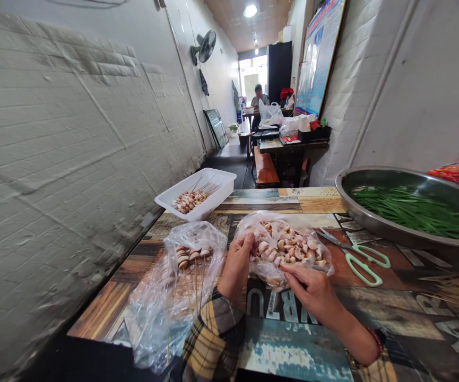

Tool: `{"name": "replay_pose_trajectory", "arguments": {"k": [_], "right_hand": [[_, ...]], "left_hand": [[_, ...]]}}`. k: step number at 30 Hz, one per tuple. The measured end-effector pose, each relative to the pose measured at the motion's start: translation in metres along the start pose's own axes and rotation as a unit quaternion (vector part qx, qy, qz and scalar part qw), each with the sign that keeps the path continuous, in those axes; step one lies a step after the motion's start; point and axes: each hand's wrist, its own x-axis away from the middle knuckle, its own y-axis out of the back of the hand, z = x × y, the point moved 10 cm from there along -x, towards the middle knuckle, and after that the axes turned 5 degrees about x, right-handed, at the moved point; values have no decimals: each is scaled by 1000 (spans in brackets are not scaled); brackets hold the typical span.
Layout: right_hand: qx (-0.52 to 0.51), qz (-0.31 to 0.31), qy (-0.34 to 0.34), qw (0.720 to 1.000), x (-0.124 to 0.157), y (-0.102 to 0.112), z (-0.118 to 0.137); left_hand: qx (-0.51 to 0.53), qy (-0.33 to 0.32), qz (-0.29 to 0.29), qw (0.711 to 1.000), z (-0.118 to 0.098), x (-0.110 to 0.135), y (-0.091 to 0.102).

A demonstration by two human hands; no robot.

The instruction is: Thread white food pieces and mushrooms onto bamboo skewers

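Peeled-looking garlic cloves [293,248] fill an opened clear plastic bag [325,260] on the table before me. My left hand [237,262] is at the bag's left edge, thumb and fingers pinched together; what lies between them is hidden. My right hand [312,292] reaches over the near edge, its index finger and thumb closed together beside the cloves. A few cloves sit in a row between both hands; whether a stick runs through them I cannot tell. Left of my left hand, skewered pieces [192,254] on thin sticks lie on another clear plastic bag [149,313].
A white plastic tub [225,192] with skewers stands at the far left. Green-handled scissors [366,260] lie right of the garlic. A wide metal basin [372,225] holds green stalks; thin sticks [452,289] lie nearer. Another person [259,98] sits far back.
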Motion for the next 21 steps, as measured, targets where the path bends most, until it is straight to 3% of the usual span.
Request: {"name": "replay_pose_trajectory", "arguments": {"k": [7, 15, 21], "right_hand": [[21, -15, -6, 1000, 3, -1, 5], [38, -43, 2, 998, 3, 0, 6], [40, -50, 19, 998, 1, 2, 11]], "left_hand": [[1, -18, -7, 1000, 1, 2, -1], [24, 24, -13, 999, 9, 5, -3], [36, 20, -13, 999, 4, 6, -8]]}}
